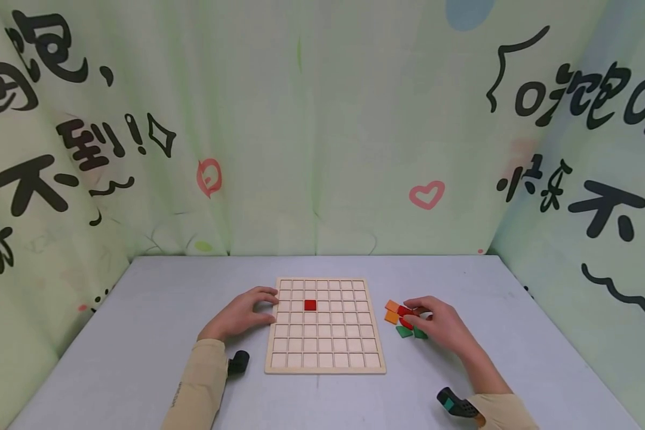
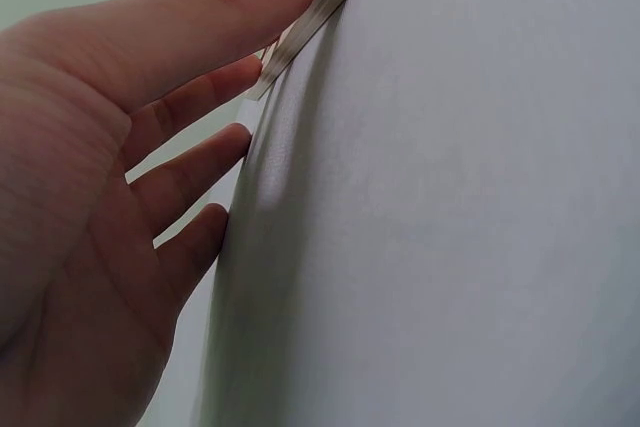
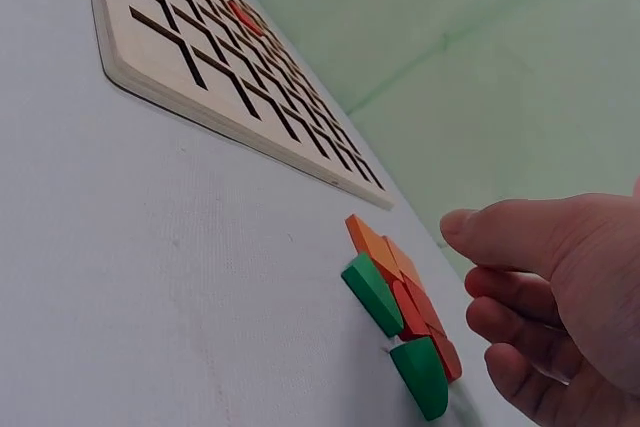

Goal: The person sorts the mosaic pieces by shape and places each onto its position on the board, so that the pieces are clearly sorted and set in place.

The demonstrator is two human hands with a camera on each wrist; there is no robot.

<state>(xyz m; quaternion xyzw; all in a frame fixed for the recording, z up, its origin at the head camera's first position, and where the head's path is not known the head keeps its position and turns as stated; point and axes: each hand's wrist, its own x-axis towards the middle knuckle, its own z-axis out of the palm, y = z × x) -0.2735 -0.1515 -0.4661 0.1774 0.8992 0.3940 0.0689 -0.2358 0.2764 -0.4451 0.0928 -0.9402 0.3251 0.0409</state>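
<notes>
A wooden grid board lies flat on the table, a single red tile in one of its upper cells. My left hand rests at the board's left edge; in the left wrist view the thumb touches its rim and the fingers are spread. To the board's right is a small cluster of tiles: orange tiles, red tiles and green tiles. Over this cluster hovers my right hand, thumb and fingers apart, with no tile visible between them in the right wrist view.
The white table ends at a pale green curtain with dark writing, which hangs behind and at both sides. Black wrist devices sit on the left wrist and the right wrist.
</notes>
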